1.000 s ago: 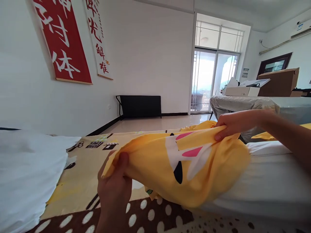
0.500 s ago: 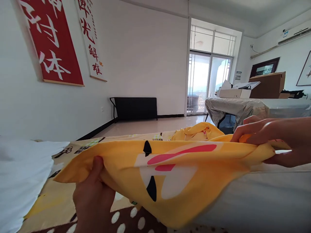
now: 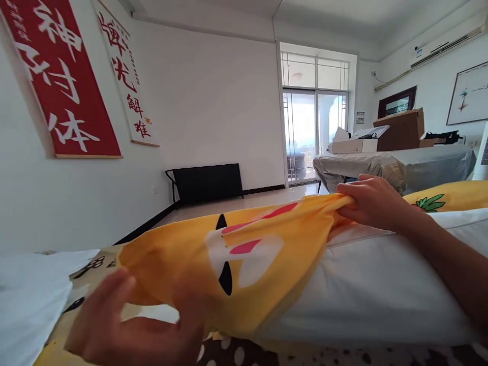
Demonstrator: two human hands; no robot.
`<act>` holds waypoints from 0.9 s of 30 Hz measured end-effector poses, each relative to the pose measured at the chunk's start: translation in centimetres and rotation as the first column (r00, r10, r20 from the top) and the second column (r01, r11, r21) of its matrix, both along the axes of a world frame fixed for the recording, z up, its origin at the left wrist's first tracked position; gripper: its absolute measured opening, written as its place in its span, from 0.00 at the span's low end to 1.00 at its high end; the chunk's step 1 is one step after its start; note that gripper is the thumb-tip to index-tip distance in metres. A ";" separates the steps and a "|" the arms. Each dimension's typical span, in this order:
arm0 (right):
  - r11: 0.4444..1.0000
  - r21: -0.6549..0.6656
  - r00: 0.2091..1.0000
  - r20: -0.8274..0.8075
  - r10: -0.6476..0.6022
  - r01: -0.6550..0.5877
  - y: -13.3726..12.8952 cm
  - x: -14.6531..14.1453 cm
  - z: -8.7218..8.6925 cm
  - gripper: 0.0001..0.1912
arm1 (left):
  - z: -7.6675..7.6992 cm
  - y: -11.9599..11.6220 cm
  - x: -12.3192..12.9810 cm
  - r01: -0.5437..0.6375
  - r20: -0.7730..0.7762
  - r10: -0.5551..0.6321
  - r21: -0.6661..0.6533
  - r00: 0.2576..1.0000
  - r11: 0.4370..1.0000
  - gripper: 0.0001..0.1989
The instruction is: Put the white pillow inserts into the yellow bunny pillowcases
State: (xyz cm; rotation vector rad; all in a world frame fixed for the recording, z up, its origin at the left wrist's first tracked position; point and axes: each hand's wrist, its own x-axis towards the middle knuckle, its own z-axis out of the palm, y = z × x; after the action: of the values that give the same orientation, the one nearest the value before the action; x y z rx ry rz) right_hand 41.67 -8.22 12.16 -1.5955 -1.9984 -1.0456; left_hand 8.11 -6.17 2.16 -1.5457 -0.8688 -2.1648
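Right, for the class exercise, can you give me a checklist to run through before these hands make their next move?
1. Right hand gripping the yellow cloth: ok, it pinches a bunched edge.
2. Left hand closed on the cloth: not ok, its fingers are spread; blur hides whether they touch it.
3. Cloth free of folds: not ok, creases gather at the right hand.
4. Printed side in view: ok.
5. White fabric on the right covered: not ok, much of it shows.
6. White fabric at the left fastened down: cannot tell.
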 end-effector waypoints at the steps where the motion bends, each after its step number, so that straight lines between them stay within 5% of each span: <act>1: 0.999 0.031 0.999 -0.001 -0.032 0.032 0.4 0.4 -0.2 0.10 | -0.6 -1.0 2.3 -0.073 -0.236 0.106 0.146 0.966 0.987 0.19; 4: 0.991 0.076 0.993 0.003 -0.115 0.114 1.1 1.4 -0.7 0.14 | -2.0 -3.0 8.7 -0.100 -0.638 0.278 0.301 0.718 0.948 0.15; 7: 0.992 0.083 0.996 -0.018 -0.089 0.091 0.9 2.3 -1.2 0.17 | -1.6 -2.2 12.1 -0.181 -0.787 0.222 0.142 0.575 0.973 0.22; 12: 0.992 0.066 0.992 -0.061 0.110 -0.106 -0.1 3.3 -3.2 0.17 | 0.5 0.8 12.0 -0.368 -0.814 0.304 0.121 0.495 0.922 0.20; 19: 0.976 -0.009 0.973 -0.081 0.215 -0.217 1.2 4.0 -5.0 0.15 | 3.3 3.2 13.9 -0.466 -0.718 0.551 0.349 0.425 0.813 0.10; 27: 0.963 -0.069 0.949 -0.201 0.241 -0.260 2.6 4.0 -5.5 0.12 | 4.5 5.4 20.4 -0.369 -0.776 0.401 0.233 0.487 0.900 0.07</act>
State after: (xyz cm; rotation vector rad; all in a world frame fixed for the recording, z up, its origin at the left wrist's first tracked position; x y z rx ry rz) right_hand 45.69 -5.58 6.61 -1.3812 -2.0760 -0.6847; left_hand 28.50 -0.78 6.65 -1.8272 -0.7231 -0.9258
